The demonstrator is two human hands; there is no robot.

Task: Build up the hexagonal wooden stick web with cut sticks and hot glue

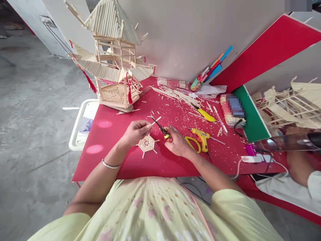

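Between thumb and fingertips, my left hand (137, 131) pinches a thin wooden stick (157, 119) that points up to the right. My right hand (177, 142) is closed round the handles of a small pair of pliers or cutters (165, 134); its dark jaws reach the stick just past my left fingertips. Whether the jaws are closed on the stick I cannot tell. On the table below my hands lies a web-shaped hexagon of sticks (146, 144), with short spokes poking outward. My left hand covers part of its upper edge.
A stick pagoda (112, 70) with red tassels stands back left on the red table (100, 167). Loose sticks (178, 95), a yellow cutter knife (206, 114), a yellow glue gun (202, 138) and yellow-handled scissors (194, 144) lie to the right. Another person's arm (298, 164) is far right.
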